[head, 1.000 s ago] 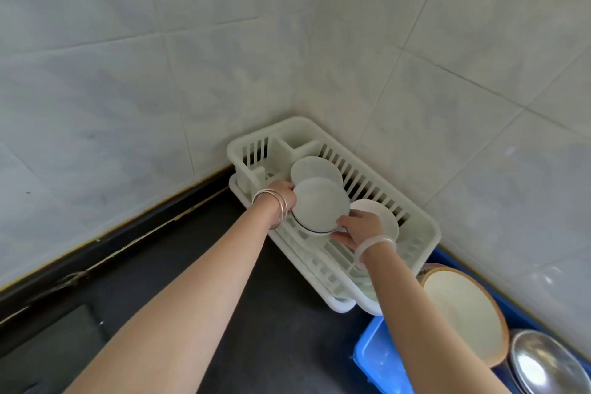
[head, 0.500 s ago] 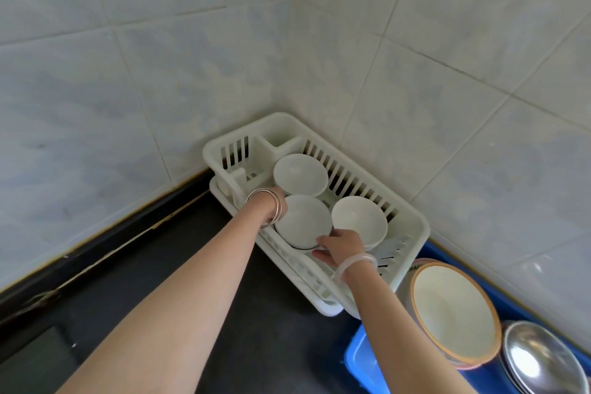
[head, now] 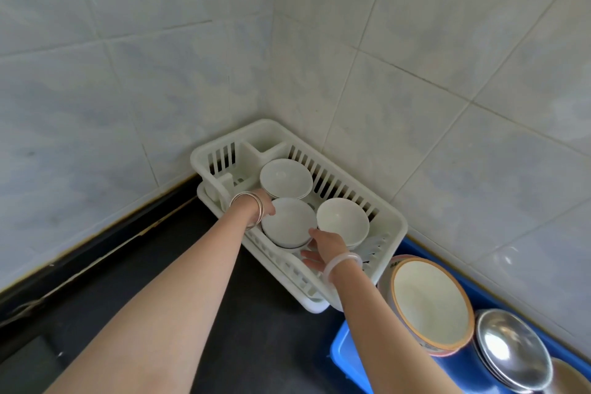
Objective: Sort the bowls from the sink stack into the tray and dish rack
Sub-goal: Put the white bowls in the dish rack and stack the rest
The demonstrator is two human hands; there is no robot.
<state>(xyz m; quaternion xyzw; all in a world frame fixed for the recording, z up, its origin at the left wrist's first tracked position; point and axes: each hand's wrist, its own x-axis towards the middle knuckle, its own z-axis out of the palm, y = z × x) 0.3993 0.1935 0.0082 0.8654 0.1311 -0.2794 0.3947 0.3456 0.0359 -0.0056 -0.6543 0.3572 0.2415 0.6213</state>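
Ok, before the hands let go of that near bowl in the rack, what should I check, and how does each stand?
1. Near bowl inside the rack: ok.
2. It sits flat on the rack floor: cannot tell, its base is hidden.
3. Left hand on its left rim: ok.
4. Right hand at its right edge, fingers spread: ok; a full grip, cannot tell.
5. Far bowl and right bowl upright: ok.
6. Gap between near and right bowls: cannot tell.

Both arms extended forward, bare. Left hand (head: 263, 203) curled, bangles at wrist. Right hand (head: 324, 248) fingers spread, loose.
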